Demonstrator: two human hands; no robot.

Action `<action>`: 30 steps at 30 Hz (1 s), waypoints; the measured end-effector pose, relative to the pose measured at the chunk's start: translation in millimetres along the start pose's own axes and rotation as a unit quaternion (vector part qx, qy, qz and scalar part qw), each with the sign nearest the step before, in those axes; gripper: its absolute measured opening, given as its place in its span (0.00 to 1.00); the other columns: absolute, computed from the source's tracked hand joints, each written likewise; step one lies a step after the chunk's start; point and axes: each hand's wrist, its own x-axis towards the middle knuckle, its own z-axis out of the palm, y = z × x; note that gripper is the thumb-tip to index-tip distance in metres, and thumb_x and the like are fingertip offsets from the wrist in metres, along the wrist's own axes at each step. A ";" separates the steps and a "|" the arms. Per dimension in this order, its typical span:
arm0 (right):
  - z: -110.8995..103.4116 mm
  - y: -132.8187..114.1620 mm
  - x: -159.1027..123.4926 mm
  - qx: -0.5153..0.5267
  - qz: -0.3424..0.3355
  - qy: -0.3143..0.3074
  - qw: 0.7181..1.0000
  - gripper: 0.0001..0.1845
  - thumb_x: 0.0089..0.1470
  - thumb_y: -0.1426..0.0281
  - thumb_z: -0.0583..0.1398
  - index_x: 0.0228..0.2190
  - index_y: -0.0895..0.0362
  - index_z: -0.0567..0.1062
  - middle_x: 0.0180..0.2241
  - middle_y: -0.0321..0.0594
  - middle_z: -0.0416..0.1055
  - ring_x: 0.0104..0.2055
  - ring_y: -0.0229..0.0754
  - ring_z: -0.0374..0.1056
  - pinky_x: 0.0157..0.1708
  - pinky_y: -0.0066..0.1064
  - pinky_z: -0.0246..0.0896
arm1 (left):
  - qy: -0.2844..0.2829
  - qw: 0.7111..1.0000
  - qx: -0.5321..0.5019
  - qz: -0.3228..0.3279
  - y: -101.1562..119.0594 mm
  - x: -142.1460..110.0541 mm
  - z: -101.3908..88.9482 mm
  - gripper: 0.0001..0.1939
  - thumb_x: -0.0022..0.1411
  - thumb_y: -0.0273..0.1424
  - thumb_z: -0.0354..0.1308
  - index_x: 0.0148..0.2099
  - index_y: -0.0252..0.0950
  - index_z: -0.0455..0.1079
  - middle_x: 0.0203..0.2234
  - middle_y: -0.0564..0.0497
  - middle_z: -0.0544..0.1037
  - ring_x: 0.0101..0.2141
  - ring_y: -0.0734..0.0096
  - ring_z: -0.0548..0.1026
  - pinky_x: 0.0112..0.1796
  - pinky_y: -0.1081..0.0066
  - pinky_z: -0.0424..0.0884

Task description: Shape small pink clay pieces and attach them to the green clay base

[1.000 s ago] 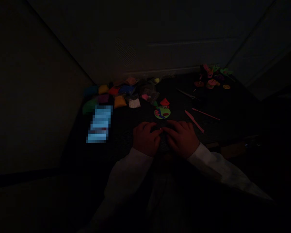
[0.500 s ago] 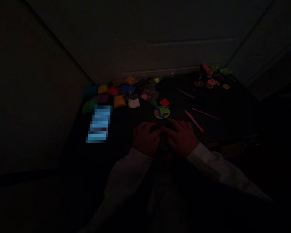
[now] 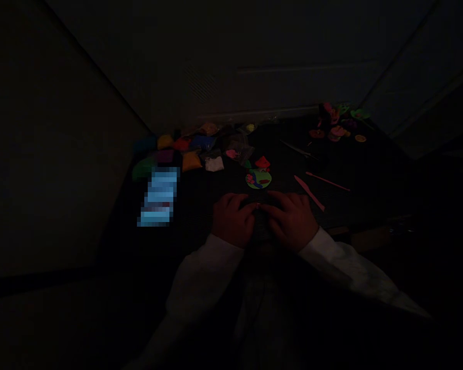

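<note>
It's so dim in here that I have to peer to make out the bit [image 3: 258, 206], a tiny pale pinkish speck right where the fingertips meet, just below the centre of the frame. From its look I'd call it soft clay: next to weightless, easily dented, perhaps a little tacky, and small enough to squash out of shape with one careless press. I'd take it lightly by its edges, between the very tips of finger and thumb.

It sits between the two hands, at the tip of the left hand [image 3: 233, 221] on one side and the right hand [image 3: 291, 221] on the other, seemingly touching both. The fingers of each are bent, low over the dark table [image 3: 200, 210]; whether either hand truly pinches the bit or only steadies it, I cannot tell in this gloom.

Just above the fingertips in the frame lies the green disc [image 3: 261, 176], its red cap [image 3: 262, 163] at the upper edge. That too looks soft, so I'd lift it from beneath its rim. The pink knife [image 3: 309, 193] lies right of centre, near the right hand but apart from it.
</note>
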 end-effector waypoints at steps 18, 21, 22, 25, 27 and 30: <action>2.4 42.3 -26.3 -0.031 0.008 0.057 0.998 0.19 0.50 0.66 0.51 0.46 0.48 0.65 0.49 0.37 0.59 0.46 0.47 0.54 0.39 0.41 0.47 | 0.025 0.999 -0.023 0.001 -0.7 0.2 0.9 0.13 0.50 0.25 0.51 0.38 0.39 0.71 0.39 0.49 0.71 0.42 0.61 0.63 0.41 0.59 0.60; 0.9 39.8 -25.0 -0.043 0.017 0.052 0.998 0.18 0.52 0.64 0.49 0.45 0.48 0.66 0.50 0.37 0.58 0.46 0.47 0.53 0.39 0.41 0.46 | 0.042 0.998 -0.036 -0.001 -1.6 0.9 2.1 0.13 0.51 0.26 0.50 0.39 0.37 0.70 0.37 0.48 0.72 0.41 0.63 0.64 0.42 0.61 0.61; 0.3 39.7 -25.1 -0.042 0.013 0.050 0.998 0.17 0.52 0.64 0.49 0.44 0.48 0.66 0.50 0.37 0.58 0.46 0.47 0.53 0.39 0.41 0.46 | 0.048 0.998 -0.040 -0.002 -2.1 1.0 2.4 0.12 0.51 0.26 0.50 0.38 0.36 0.70 0.37 0.48 0.72 0.41 0.64 0.65 0.42 0.62 0.61; -1.5 40.2 -26.3 -0.035 -0.015 0.035 0.999 0.17 0.51 0.62 0.49 0.44 0.45 0.66 0.51 0.36 0.57 0.45 0.47 0.53 0.40 0.41 0.46 | 0.059 0.997 -0.049 0.000 -3.1 0.8 2.6 0.11 0.52 0.27 0.50 0.37 0.36 0.70 0.36 0.48 0.72 0.41 0.65 0.65 0.43 0.62 0.61; -1.9 40.6 -26.6 -0.032 -0.021 0.033 0.999 0.18 0.51 0.61 0.50 0.45 0.46 0.65 0.51 0.37 0.56 0.45 0.46 0.54 0.40 0.41 0.46 | 0.062 0.997 -0.051 0.000 -3.4 0.4 2.1 0.11 0.52 0.27 0.50 0.37 0.36 0.70 0.36 0.48 0.72 0.41 0.65 0.65 0.43 0.62 0.61; -1.3 41.5 -26.8 -0.031 -0.015 0.045 0.998 0.19 0.51 0.61 0.50 0.45 0.50 0.66 0.50 0.39 0.58 0.45 0.46 0.53 0.40 0.41 0.47 | 0.059 0.997 -0.055 -0.005 -3.3 0.0 1.6 0.10 0.52 0.27 0.50 0.37 0.36 0.70 0.36 0.48 0.72 0.41 0.65 0.65 0.43 0.62 0.61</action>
